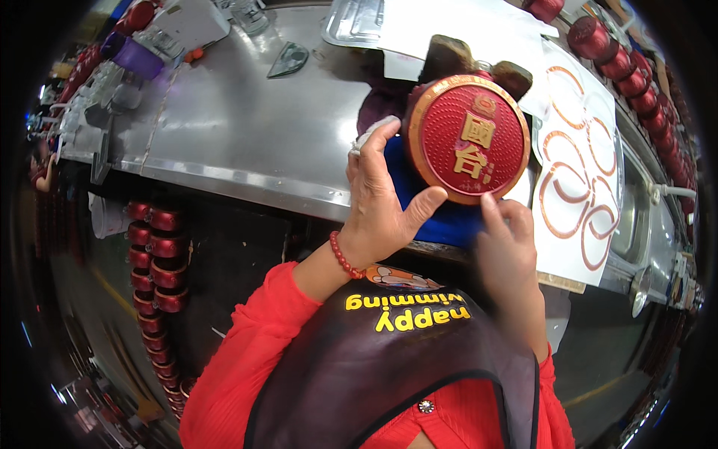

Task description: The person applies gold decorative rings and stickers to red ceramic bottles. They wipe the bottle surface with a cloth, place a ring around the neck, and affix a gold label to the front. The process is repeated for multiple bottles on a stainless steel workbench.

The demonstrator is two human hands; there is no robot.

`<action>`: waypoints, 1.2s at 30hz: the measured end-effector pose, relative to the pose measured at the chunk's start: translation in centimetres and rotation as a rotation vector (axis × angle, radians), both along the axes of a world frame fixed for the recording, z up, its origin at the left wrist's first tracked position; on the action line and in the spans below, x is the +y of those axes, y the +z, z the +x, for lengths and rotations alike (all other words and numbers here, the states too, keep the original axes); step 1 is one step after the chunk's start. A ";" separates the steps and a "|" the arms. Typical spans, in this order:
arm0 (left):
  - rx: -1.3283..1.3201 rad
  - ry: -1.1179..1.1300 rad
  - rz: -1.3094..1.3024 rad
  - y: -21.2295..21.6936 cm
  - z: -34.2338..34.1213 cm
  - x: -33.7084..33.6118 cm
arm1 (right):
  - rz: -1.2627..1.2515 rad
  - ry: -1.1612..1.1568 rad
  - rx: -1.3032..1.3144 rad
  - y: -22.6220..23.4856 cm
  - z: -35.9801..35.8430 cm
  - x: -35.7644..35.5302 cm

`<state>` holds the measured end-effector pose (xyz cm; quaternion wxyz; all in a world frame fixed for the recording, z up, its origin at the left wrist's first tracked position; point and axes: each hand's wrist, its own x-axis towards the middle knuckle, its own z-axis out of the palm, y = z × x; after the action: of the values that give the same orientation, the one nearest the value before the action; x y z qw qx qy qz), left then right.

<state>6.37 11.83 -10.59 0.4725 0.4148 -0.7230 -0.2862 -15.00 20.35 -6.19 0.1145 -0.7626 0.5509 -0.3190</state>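
Note:
A flat, round red bottle with raised gold characters and a copper-gold ring round its face leans tilted on the bench in front of me. My left hand steadies it, fingers along its left side and thumb at the lower rim. White wrapping covers a fingertip there, and a red bead bracelet circles the wrist. At the bottom of the rim my right hand, partly blurred, presses a fingertip with its other fingers curled; anything small in them is hidden. Blue cloth lies beneath the bottle, and two dark blocks stand behind it.
On the right, a white sheet carries several copper-coloured rings. Beyond it are a metal sink and rows of red bottles. A glass shard-like piece and a purple cup are on the steel bench. More red bottles stack below left.

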 end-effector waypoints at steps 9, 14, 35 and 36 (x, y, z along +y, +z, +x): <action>-0.143 0.002 -0.024 0.7 -0.7 0.3 | 0.121 -0.251 -0.303 -0.4 -0.5 -2.7; -0.152 0.000 -0.021 0.2 -0.6 0.3 | 0.118 -0.259 -0.256 -0.7 -0.4 -3.1; -0.212 0.088 -0.062 0.3 -0.8 1.4 | 0.177 -0.293 -0.365 -1.4 -0.7 -3.0; -0.208 0.079 -0.021 0.2 -0.8 1.3 | 0.165 -0.285 -0.358 -1.4 -0.7 -3.0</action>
<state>5.59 13.11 -10.35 0.4102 0.4655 -0.7542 -0.2150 -15.69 17.34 -7.60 0.2264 -0.5966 0.6480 -0.4158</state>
